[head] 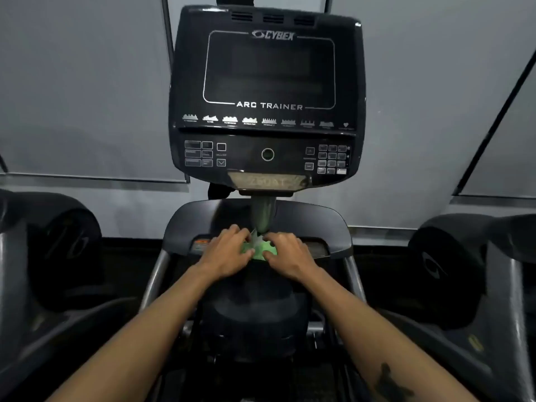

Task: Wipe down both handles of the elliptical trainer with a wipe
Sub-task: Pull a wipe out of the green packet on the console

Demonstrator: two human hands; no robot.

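A green wipes packet (259, 250) lies on the trainer's grey front shroud (313, 221), below the console post. My left hand (229, 250) and my right hand (287, 252) both grip it from either side. A pale wipe (256, 237) sticks up from the packet between my fingertips. The trainer's grey handle bars (155, 278) run down at left and right (356, 278) of my forearms.
The black Cybex Arc Trainer console (268, 97) stands straight ahead with a dark screen. Neighbouring machines (58, 256) flank me at left and right (464, 271). A grey wall is behind.
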